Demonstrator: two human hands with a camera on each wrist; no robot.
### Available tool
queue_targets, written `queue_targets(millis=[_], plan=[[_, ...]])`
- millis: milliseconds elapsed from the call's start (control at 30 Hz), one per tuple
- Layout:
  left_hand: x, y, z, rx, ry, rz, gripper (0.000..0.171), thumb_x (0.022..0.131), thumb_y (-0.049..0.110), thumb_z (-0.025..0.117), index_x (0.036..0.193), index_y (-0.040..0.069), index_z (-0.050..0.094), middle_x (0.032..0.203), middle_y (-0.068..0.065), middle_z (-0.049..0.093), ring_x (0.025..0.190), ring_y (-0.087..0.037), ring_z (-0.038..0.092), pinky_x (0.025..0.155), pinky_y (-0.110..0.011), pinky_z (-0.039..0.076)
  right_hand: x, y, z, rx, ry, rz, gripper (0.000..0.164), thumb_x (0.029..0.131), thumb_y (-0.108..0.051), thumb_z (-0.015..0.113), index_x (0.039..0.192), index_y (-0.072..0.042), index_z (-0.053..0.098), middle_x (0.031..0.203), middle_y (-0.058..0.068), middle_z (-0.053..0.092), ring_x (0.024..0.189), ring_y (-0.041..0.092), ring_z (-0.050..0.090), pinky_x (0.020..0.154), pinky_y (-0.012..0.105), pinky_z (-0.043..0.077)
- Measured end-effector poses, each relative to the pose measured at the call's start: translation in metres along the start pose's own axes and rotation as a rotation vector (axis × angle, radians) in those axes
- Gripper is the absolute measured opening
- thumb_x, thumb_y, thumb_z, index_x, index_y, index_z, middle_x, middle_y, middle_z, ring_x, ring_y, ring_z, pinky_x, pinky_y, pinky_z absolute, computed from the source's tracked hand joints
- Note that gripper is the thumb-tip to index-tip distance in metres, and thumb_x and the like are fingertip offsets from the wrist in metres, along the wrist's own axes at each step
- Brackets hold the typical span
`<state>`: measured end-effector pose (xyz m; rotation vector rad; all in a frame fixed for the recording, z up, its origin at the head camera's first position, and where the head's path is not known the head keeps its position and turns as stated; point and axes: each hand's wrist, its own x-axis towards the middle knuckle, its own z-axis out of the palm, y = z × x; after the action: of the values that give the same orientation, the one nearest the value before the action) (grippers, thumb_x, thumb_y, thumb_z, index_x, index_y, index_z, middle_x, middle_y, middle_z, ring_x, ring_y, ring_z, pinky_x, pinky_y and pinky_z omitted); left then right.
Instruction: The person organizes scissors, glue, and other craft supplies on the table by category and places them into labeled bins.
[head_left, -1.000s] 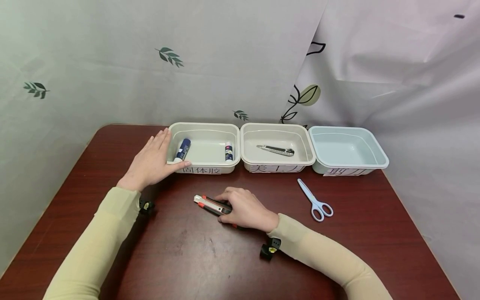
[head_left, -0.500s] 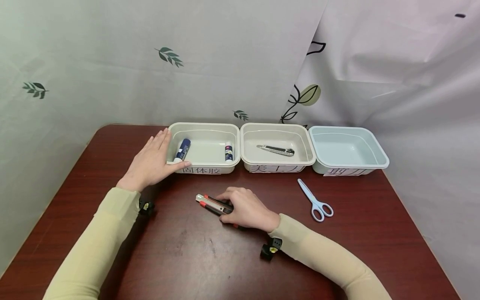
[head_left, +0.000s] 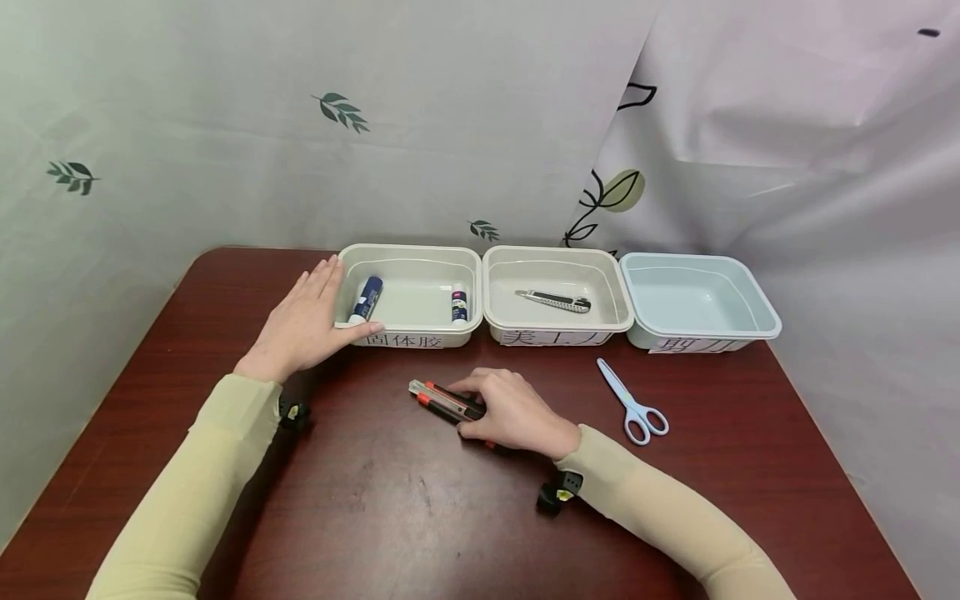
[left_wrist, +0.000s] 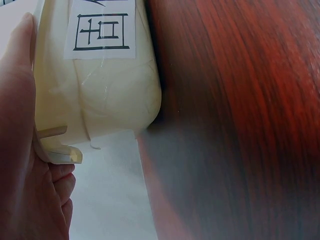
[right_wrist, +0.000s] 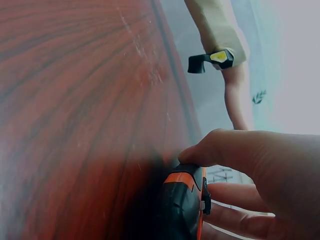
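A black and red utility knife [head_left: 442, 402] with a silver front end is gripped in my right hand [head_left: 517, 412], thumb on one side and fingers on the other. The right wrist view shows the thumb [right_wrist: 220, 150] against the knife's black and orange body [right_wrist: 182, 197]. My left hand [head_left: 300, 325] lies with straight fingers along the left side of the left box [head_left: 405, 252], its thumb on the front rim. Close up in the left wrist view, the hand [left_wrist: 20, 120] touches that box's rim. Two glue sticks, one blue [head_left: 367, 298] and one white-blue [head_left: 459, 304], lie inside it.
In the middle box [head_left: 555, 252] lies a silver and black utility knife [head_left: 555, 301]. A light blue box [head_left: 693, 261] stands right of it. Light blue scissors [head_left: 633, 408] lie on the dark red table [head_left: 360, 517]. The boxes carry paper labels on their fronts.
My right hand has shifted a little to the right with the utility knife in its grip. The left hand stays on the left box.
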<state>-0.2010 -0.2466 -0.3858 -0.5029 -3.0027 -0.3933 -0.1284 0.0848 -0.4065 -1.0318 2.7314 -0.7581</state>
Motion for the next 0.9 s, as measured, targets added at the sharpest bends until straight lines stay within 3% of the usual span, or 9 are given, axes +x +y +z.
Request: queue_targets(millis=[400, 667, 900], plan=[[0.0, 0.001, 0.0, 0.001, 0.002, 0.003, 0.118, 0.089, 0.077, 0.054, 0.16, -0.006, 0.01, 0.167, -0.023, 0.009, 0.154, -0.035, 0.009, 0.124, -0.045, 0.003, -0.012, 0.016, -0.026, -0.001, 0.106, 0.002, 0.049, 0.074, -0.017, 0.085, 0.121, -0.014, 0.076, 0.094, -0.009, 0.068, 0.073, 0.007, 0.058, 0.066, 0.028, 0.049], [0.0, 0.001, 0.0, 0.009, 0.005, 0.006, 0.118, 0.089, 0.076, 0.055, 0.16, -0.007, 0.011, 0.166, -0.024, 0.01, 0.153, -0.037, 0.011, 0.124, -0.046, 0.004, -0.017, 0.021, -0.064, 0.013, 0.198, 0.005, 0.048, 0.075, -0.018, 0.085, 0.122, -0.015, 0.076, 0.086, -0.011, 0.065, 0.073, 0.005, 0.06, 0.067, 0.03, 0.049], [0.0, 0.001, 0.0, 0.01, 0.011, 0.007, 0.117, 0.089, 0.076, 0.055, 0.16, -0.007, 0.012, 0.166, -0.025, 0.011, 0.153, -0.037, 0.012, 0.124, -0.047, 0.006, -0.017, 0.022, -0.103, 0.091, 0.257, 0.044, 0.048, 0.079, -0.015, 0.082, 0.126, -0.012, 0.074, 0.1, -0.005, 0.07, 0.083, 0.009, 0.065, 0.069, 0.033, 0.059]])
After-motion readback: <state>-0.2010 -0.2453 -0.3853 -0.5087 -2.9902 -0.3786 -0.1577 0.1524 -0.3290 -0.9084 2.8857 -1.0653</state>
